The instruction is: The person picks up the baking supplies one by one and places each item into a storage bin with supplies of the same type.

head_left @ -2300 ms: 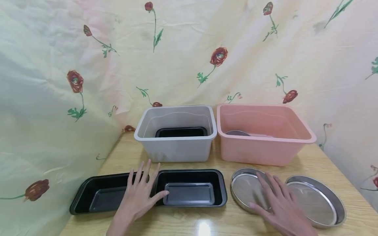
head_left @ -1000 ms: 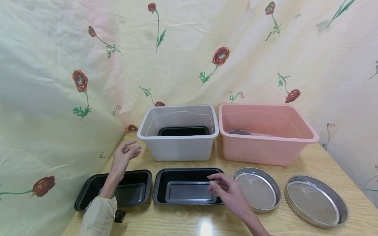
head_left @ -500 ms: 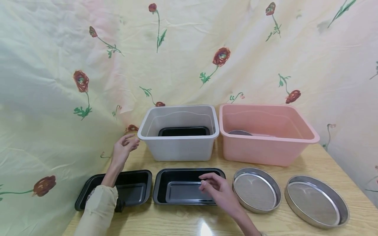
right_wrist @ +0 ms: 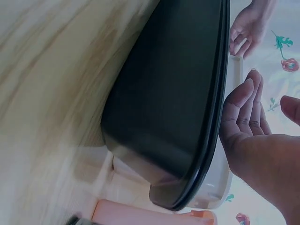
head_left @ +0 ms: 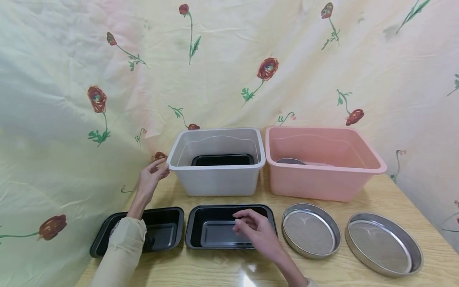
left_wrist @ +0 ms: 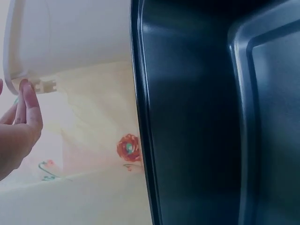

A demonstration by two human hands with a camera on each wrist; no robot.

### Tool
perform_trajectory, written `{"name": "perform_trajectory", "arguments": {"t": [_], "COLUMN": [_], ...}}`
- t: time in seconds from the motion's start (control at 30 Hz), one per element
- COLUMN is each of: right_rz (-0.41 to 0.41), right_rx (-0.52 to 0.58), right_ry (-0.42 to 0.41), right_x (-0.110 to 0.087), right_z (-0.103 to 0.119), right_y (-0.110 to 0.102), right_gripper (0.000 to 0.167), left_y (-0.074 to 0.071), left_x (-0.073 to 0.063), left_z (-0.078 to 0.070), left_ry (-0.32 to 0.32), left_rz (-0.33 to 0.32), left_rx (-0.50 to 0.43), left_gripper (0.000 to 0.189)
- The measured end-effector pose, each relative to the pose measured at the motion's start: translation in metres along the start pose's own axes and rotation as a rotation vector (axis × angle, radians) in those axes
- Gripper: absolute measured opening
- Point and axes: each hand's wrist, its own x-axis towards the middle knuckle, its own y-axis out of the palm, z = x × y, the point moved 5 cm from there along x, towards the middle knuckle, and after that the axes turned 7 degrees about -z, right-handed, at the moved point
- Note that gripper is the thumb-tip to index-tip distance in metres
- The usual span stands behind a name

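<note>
In the head view my left hand (head_left: 150, 178) is at the left end of the grey bin (head_left: 216, 181), loosely bent fingertips right at its rim. The left wrist view shows these fingers (left_wrist: 32, 103) by the rim's corner. My right hand (head_left: 256, 231) hovers over the right part of a black loaf pan (head_left: 211, 233), fingers loosely curled with nothing in them. A second black loaf pan (head_left: 163, 235) lies to the left, partly hidden under my left forearm. Inside the grey bin sits another black pan (head_left: 222, 160).
A pink bin (head_left: 319, 183) stands right of the grey one, with a round metal edge (head_left: 290, 161) showing inside. Two round metal pans (head_left: 311, 231) with shallow walls lie at the right of the wooden table (head_left: 211, 269). Flowered cloth (head_left: 222, 79) hangs behind and at the sides.
Both hands have left the spots over the pans where they lay spread. My left hand has gone forward to the grey bin's rim; my right hand has drifted left over the middle black pan.
</note>
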Motion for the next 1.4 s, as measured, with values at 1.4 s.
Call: {"name": "perform_trajectory", "arguments": {"t": [1.4], "right_rz": [0.141], "right_rx": [0.102], "right_ry": [0.079], "right_x": [0.014], "right_z": [-0.003], "right_y": [0.059], "right_gripper": [0.031], "left_y": [0.003], "left_x": [0.009], "left_z": [0.003], "left_ry": [-0.015], "left_rz": [-0.020], "left_rx": [-0.036], "left_gripper": [0.042]}}
